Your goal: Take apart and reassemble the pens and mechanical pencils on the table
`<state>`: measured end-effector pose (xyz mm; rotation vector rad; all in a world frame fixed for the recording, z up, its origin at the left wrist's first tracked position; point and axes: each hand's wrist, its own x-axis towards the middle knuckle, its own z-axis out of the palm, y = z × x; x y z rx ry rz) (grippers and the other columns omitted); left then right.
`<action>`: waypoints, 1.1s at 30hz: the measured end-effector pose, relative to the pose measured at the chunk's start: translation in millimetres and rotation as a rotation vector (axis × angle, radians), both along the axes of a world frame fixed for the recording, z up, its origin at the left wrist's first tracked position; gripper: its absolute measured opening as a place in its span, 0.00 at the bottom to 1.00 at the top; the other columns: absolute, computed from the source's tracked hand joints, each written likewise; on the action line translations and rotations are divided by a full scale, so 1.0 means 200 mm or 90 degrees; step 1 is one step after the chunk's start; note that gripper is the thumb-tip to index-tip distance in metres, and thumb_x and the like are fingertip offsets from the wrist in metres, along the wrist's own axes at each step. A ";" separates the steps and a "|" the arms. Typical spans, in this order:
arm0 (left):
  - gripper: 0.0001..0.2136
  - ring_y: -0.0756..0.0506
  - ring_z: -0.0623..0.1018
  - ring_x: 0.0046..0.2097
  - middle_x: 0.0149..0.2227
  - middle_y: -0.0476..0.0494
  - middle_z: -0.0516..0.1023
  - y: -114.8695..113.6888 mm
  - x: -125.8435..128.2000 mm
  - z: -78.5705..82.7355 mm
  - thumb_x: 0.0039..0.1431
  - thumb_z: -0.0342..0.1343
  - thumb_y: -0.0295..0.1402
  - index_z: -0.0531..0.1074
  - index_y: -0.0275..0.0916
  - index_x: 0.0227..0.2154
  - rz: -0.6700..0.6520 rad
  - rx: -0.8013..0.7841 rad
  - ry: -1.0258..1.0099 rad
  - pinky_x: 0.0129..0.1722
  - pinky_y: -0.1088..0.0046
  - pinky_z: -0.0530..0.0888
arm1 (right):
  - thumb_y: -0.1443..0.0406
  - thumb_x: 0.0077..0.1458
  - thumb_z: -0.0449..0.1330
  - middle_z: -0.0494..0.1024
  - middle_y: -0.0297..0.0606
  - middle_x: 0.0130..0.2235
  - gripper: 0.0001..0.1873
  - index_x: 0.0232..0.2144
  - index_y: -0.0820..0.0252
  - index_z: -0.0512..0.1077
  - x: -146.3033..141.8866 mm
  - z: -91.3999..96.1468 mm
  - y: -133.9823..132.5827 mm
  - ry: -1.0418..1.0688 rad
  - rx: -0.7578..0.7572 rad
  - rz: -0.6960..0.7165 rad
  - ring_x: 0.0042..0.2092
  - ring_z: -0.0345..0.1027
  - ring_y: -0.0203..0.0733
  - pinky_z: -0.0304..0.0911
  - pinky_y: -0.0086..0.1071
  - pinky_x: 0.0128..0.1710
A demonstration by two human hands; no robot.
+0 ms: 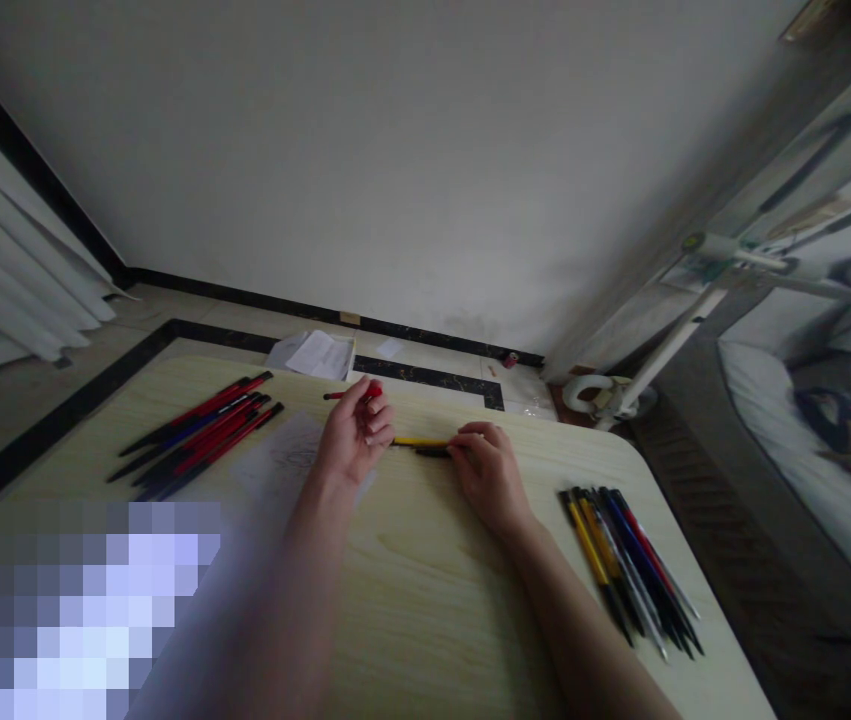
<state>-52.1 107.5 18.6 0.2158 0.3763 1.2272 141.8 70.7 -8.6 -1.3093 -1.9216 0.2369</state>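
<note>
My left hand [354, 435] is raised over the far part of the table, its fingers curled around a red pen [374, 390] with a dark end sticking out to the left. Beside it, my right hand [489, 470] has its fingertips closed on the right end of a yellow pen [421, 441], which lies crosswise between the two hands. A dark, narrow shape [432, 453] shows just below the yellow pen; whether it is another pen cannot be made out. Under my left wrist lies a paper sheet [264, 470] with scribbled lines.
On the pale wooden table [410, 610], several red, blue and black pens [200, 430] lie bunched at left. Another bunch of yellow, clear, blue and red pens [627, 560] is at right. Beyond the far edge are papers [316, 353] and a wall [395, 150]; a white metal frame [672, 340] stands right.
</note>
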 end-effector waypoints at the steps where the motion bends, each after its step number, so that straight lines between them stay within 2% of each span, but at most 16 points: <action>1: 0.05 0.59 0.60 0.16 0.17 0.56 0.58 0.00 0.00 0.00 0.51 0.53 0.32 0.68 0.35 0.26 0.002 -0.003 0.004 0.10 0.87 0.54 | 0.67 0.51 0.55 0.69 0.41 0.36 0.06 0.31 0.56 0.71 0.00 0.00 0.00 0.001 -0.003 0.000 0.39 0.63 0.43 0.60 0.40 0.39; 33: 0.06 0.58 0.60 0.16 0.17 0.55 0.58 0.00 0.00 -0.01 0.54 0.49 0.31 0.67 0.34 0.26 -0.013 0.017 -0.040 0.11 0.87 0.54 | 0.67 0.50 0.54 0.67 0.41 0.37 0.05 0.30 0.58 0.70 0.01 0.01 -0.01 0.017 -0.035 -0.009 0.41 0.61 0.44 0.59 0.40 0.42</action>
